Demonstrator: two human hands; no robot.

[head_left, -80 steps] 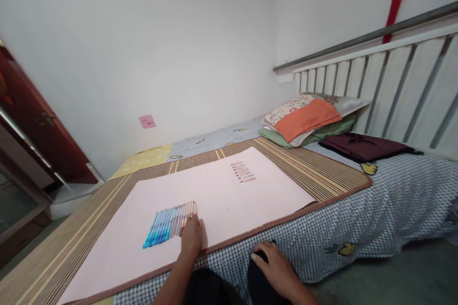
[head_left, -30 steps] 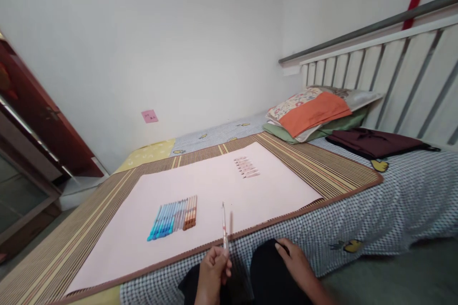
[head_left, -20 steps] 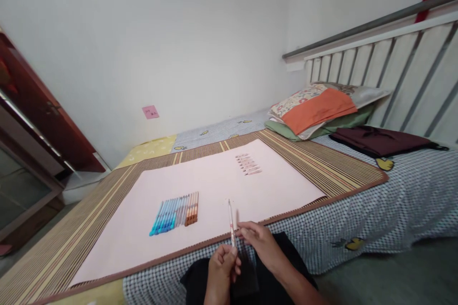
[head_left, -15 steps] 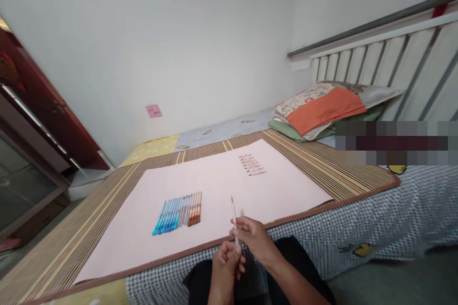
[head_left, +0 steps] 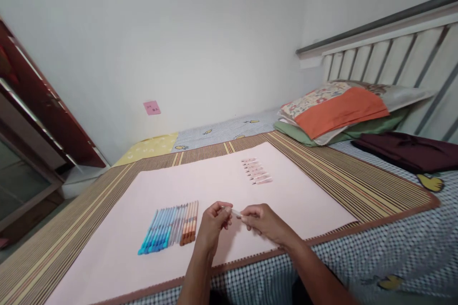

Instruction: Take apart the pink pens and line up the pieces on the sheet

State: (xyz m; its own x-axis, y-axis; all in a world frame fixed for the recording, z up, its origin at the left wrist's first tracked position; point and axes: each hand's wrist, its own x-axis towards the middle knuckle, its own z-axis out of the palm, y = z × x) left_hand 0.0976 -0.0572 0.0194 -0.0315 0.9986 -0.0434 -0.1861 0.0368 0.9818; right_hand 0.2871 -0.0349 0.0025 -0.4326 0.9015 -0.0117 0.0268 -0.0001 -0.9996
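Over the near part of a pale pink sheet (head_left: 118, 219), both hands grip one slim whitish pen (head_left: 235, 212). My left hand (head_left: 213, 221) pinches its left end, and my right hand (head_left: 264, 220) closes on its right end. The pen lies nearly level, tilted slightly down to the right. Its ends are hidden by my fingers. Left of my hands, a row of capped pens (head_left: 171, 225) in blue, grey and orange-brown lies side by side. Beyond my right hand is a smaller row of pale pens (head_left: 256, 171) with dark tips.
The sheet lies on a striped mat (head_left: 322, 171) over a checked bed cover (head_left: 390, 243). Pillows (head_left: 339, 109) and a dark folded cloth (head_left: 411, 150) are at the right, by a white slatted headboard (head_left: 379, 64). A pink note (head_left: 152, 107) sticks to the wall.
My hands have moved forward over the sheet and drawn apart to opposite ends of the pen. The pen has turned from upright to nearly level. The view has shifted slightly.
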